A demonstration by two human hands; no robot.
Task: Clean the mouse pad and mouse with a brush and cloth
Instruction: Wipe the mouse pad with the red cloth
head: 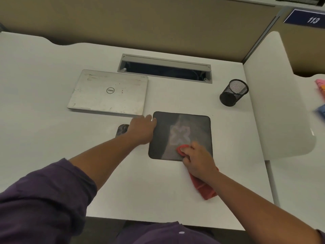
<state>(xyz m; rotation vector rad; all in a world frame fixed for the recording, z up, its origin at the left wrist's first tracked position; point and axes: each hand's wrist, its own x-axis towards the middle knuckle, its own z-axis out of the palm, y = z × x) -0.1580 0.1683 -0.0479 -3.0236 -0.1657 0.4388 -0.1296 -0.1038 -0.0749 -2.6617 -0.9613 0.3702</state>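
**Mouse pad getting its wipe, mouse still waiting**

Head view: the mouse pad lies mid-worktop. The right hand pinches a red cloth, bunched, on the pad's near edge. The left hand presses the pad's left edge, fingers fairly straight. The mouse sits just left, looks untouched. No brush visible.

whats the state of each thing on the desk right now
laptop: closed, flat
mouse pad: flat, being wiped
red cloth: gripped by the right hand, on the pad's near edge
left hand: resting on the pad's left edge
mouse: untouched, left of the pad
mesh pen cup: upright
cable tray: open
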